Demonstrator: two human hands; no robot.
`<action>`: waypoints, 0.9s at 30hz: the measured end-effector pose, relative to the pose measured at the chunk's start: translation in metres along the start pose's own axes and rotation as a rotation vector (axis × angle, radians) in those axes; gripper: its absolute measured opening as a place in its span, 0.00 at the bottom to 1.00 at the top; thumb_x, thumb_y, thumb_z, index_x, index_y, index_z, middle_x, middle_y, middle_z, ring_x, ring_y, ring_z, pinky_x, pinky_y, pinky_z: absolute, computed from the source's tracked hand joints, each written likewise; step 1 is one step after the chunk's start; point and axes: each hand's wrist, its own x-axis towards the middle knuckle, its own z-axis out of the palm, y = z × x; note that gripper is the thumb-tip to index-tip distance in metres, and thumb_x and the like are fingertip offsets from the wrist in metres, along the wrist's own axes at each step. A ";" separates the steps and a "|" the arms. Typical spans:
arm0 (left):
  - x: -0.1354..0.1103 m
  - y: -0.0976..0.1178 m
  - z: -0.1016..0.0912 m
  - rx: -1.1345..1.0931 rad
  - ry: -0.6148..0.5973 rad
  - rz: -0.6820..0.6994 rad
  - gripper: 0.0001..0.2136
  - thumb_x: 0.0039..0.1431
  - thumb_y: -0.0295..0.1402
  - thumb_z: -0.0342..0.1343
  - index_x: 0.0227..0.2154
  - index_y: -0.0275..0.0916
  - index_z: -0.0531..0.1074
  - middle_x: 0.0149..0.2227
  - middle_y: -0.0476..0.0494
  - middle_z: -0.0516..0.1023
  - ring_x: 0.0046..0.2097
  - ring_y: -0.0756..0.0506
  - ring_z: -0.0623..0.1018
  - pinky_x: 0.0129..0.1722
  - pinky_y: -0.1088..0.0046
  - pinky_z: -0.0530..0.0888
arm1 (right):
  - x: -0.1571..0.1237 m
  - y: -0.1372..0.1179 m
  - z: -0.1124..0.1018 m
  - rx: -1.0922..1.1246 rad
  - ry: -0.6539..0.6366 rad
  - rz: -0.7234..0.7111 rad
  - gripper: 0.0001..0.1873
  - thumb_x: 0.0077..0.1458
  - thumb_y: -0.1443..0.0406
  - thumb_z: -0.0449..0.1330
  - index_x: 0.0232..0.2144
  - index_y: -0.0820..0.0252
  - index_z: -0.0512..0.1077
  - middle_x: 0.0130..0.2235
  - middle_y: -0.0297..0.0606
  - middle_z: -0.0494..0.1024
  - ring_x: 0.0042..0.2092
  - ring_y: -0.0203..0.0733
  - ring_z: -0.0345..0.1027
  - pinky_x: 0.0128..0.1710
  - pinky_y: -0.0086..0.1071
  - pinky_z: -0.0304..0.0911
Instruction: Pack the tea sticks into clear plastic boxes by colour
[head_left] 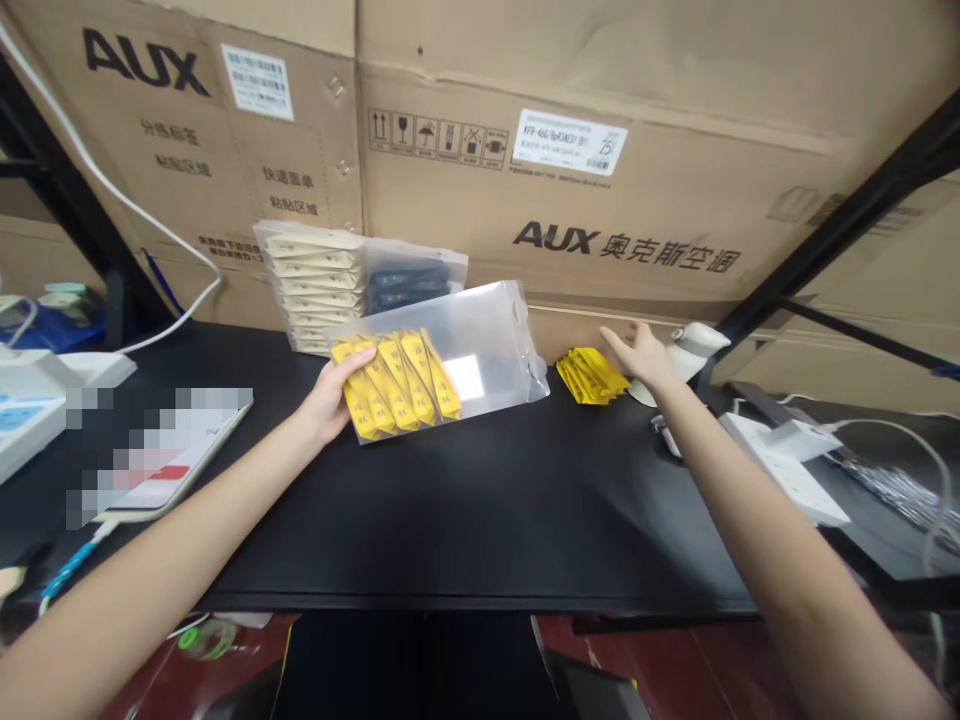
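Note:
My left hand (335, 396) grips the left end of a clear plastic bag (487, 345), thumb on top. Several yellow sachets (396, 385) stand in a slanted row inside its left half; the right half of the bag is bare. My right hand (637, 352) is held over the table's far side with fingers apart and nothing visible in it. Just left of and below it lies a small pile of loose yellow sachets (591, 377). Behind the held bag, another clear bag with cream sachets (315, 285) and one with dark blue sachets (412, 285) lean against cardboard.
Large cardboard boxes (450, 215) form a wall behind the black table (480, 520). A phone (172, 460) on a cable lies at left. A white device (694, 350) and a power strip (787, 470) stand at right. Black metal bars (847, 220) slant at both sides.

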 end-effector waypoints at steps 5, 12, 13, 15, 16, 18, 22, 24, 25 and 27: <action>-0.005 0.001 0.005 0.080 -0.035 -0.079 0.19 0.45 0.36 0.69 0.41 0.34 0.78 0.40 0.40 0.84 0.39 0.41 0.83 0.39 0.70 0.81 | -0.069 -0.011 0.007 0.542 0.330 -0.231 0.21 0.54 0.51 0.57 0.40 0.62 0.71 0.42 0.50 0.79 0.45 0.50 0.75 0.50 0.46 0.68; -0.014 0.004 0.011 0.207 -0.076 -0.181 0.16 0.43 0.34 0.71 0.36 0.36 0.79 0.38 0.42 0.84 0.36 0.43 0.84 0.35 0.72 0.81 | -0.154 -0.067 -0.002 0.979 -0.524 -0.241 0.19 0.51 0.52 0.65 0.37 0.62 0.76 0.31 0.42 0.80 0.27 0.40 0.76 0.22 0.32 0.71; -0.014 0.004 0.011 0.212 -0.090 -0.191 0.16 0.43 0.34 0.72 0.36 0.35 0.79 0.38 0.41 0.84 0.36 0.43 0.84 0.35 0.72 0.81 | -0.158 -0.070 -0.003 0.969 -0.569 -0.234 0.19 0.52 0.52 0.65 0.38 0.62 0.76 0.33 0.42 0.80 0.28 0.40 0.76 0.21 0.31 0.71; -0.015 0.005 0.011 0.218 -0.112 -0.204 0.17 0.42 0.34 0.72 0.36 0.35 0.79 0.38 0.40 0.84 0.36 0.43 0.84 0.35 0.71 0.82 | -0.161 -0.070 0.001 0.961 -0.599 -0.216 0.19 0.52 0.53 0.64 0.39 0.62 0.77 0.34 0.42 0.80 0.29 0.40 0.77 0.22 0.31 0.72; -0.015 0.005 0.010 0.221 -0.119 -0.206 0.17 0.42 0.34 0.72 0.37 0.35 0.79 0.37 0.40 0.84 0.36 0.42 0.84 0.35 0.71 0.82 | -0.161 -0.069 0.003 0.970 -0.616 -0.207 0.19 0.53 0.53 0.64 0.40 0.62 0.77 0.35 0.42 0.80 0.31 0.40 0.77 0.25 0.31 0.73; -0.015 0.005 0.010 0.231 -0.136 -0.207 0.18 0.42 0.34 0.72 0.37 0.35 0.79 0.37 0.40 0.84 0.35 0.42 0.84 0.35 0.71 0.82 | -0.159 -0.068 0.008 1.017 -0.697 -0.187 0.18 0.54 0.54 0.64 0.43 0.60 0.77 0.37 0.42 0.81 0.36 0.41 0.78 0.34 0.35 0.75; -0.015 0.006 0.008 0.233 -0.164 -0.196 0.18 0.41 0.34 0.72 0.37 0.36 0.79 0.37 0.41 0.84 0.36 0.43 0.84 0.35 0.71 0.82 | -0.156 -0.070 0.012 1.141 -0.855 -0.199 0.17 0.51 0.59 0.67 0.44 0.56 0.77 0.50 0.43 0.79 0.52 0.44 0.74 0.56 0.41 0.66; -0.014 0.006 0.008 0.230 -0.154 -0.190 0.17 0.41 0.34 0.72 0.37 0.36 0.79 0.37 0.42 0.84 0.36 0.43 0.84 0.35 0.72 0.82 | -0.154 -0.070 0.014 1.202 -0.938 -0.214 0.19 0.50 0.60 0.69 0.45 0.56 0.77 0.55 0.42 0.76 0.57 0.45 0.70 0.60 0.42 0.61; -0.014 0.006 0.008 0.228 -0.149 -0.190 0.17 0.41 0.34 0.72 0.36 0.36 0.79 0.36 0.43 0.84 0.36 0.43 0.84 0.35 0.72 0.82 | -0.153 -0.068 0.016 1.246 -0.980 -0.197 0.18 0.50 0.60 0.69 0.45 0.56 0.77 0.55 0.42 0.76 0.57 0.45 0.70 0.61 0.42 0.61; -0.013 0.007 0.008 0.224 -0.150 -0.194 0.17 0.41 0.34 0.72 0.36 0.36 0.79 0.36 0.42 0.84 0.36 0.43 0.84 0.35 0.71 0.82 | -0.150 -0.063 0.022 1.353 -1.012 -0.098 0.13 0.48 0.61 0.70 0.38 0.56 0.78 0.49 0.40 0.80 0.51 0.43 0.75 0.57 0.41 0.66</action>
